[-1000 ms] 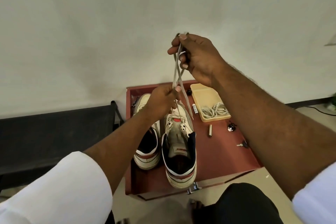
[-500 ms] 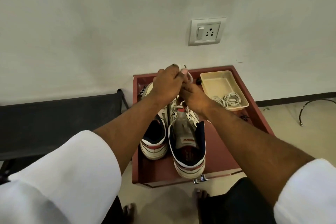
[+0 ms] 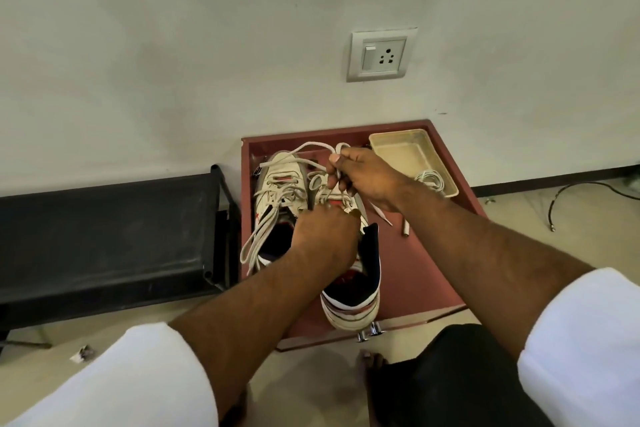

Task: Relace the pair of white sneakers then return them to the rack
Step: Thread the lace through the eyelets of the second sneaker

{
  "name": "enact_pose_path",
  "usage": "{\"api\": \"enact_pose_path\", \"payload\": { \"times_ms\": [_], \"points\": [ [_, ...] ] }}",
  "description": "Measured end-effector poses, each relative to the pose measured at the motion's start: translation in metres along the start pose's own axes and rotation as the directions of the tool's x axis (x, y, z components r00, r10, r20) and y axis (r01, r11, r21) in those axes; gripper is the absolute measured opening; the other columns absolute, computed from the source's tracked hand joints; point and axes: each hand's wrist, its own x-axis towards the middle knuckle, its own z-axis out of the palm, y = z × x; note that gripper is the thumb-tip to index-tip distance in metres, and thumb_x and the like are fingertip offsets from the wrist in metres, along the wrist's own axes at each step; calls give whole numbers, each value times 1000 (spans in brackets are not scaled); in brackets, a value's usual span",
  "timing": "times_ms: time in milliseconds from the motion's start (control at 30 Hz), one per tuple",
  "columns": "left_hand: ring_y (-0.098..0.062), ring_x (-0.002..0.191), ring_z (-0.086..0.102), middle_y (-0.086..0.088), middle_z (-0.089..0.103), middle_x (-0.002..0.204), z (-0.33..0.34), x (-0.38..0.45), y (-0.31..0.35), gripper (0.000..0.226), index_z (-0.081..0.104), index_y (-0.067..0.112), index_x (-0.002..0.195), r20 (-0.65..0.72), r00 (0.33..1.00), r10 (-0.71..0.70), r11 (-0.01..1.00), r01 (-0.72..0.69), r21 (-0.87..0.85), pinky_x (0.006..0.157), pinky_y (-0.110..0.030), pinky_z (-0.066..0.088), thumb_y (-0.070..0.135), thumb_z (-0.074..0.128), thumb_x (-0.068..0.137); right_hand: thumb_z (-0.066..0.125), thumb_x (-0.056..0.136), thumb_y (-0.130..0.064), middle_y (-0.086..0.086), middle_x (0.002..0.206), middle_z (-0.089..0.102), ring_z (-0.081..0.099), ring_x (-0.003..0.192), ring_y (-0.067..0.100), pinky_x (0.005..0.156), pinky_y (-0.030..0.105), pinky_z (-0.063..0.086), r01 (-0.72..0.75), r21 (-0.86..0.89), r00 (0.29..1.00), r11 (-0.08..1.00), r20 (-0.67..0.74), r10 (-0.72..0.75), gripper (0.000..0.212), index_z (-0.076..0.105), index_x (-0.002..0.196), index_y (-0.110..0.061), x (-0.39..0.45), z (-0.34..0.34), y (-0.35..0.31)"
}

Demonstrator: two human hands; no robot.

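My right hand [image 3: 360, 180] pinches the limp lace [image 3: 313, 148]; my left hand [image 3: 323, 236] curls over the right sneaker [image 3: 360, 291], grip hidden. Lace slips easily, so I'd hold near its tip.

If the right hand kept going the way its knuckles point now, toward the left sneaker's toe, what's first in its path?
Probably the lace loop that the right hand pinches, then the left sneaker; depth is unclear.
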Motion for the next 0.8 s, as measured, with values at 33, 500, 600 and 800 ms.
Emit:
{"api": "enact_pose_path", "payload": {
  "times_ms": [33, 500, 600, 800],
  "points": [
    [-31, 121, 52, -5, 53, 133, 8, 0, -1, 44, 47, 24, 136, 30, 999, 19, 998, -17, -68, 89, -44, 48, 18, 52, 93, 43, 104, -23, 2, 71, 67, 51, 58, 9, 52, 22, 40, 2, -23, 1000, 1000, 3, -2, 29, 60, 82, -15, 0, 1, -1],
    [-31, 107, 62, -10, 66, 116, 18, 24, 5, 32, 64, 11, 112, 139, 990, 7, 982, 20, -189, 77, -36, 45, 30, 54, 88, 44, 103, -22, -1, 61, 55, 47, 48, 2, 51, 18, 38, 11, 15, 997, 1000, -83, -10, 33, 61, 76, -13, -2, 16, -9],
    [-33, 107, 62, -10, 66, 115, 18, 26, 4, 33, 65, 11, 112, 150, 989, 1, 979, 30, -201, 76, -36, 43, 30, 54, 88, 43, 104, -22, -1, 60, 51, 43, 46, 2, 51, 19, 34, 87, 129, 990, 988, -117, -72, 33, 59, 77, -13, -13, 14, -41],
    [-31, 110, 61, -8, 66, 116, 16, 29, 4, 33, 64, 13, 115, 187, 982, -9, 976, 49, -213, 77, -37, 42, 31, 54, 88, 45, 103, -22, 0, 59, 47, 40, 46, 2, 47, 15, 34, 230, 275, 966, 934, -180, -185, 31, 58, 76, -12, -32, 6, -77]
  ]
}}
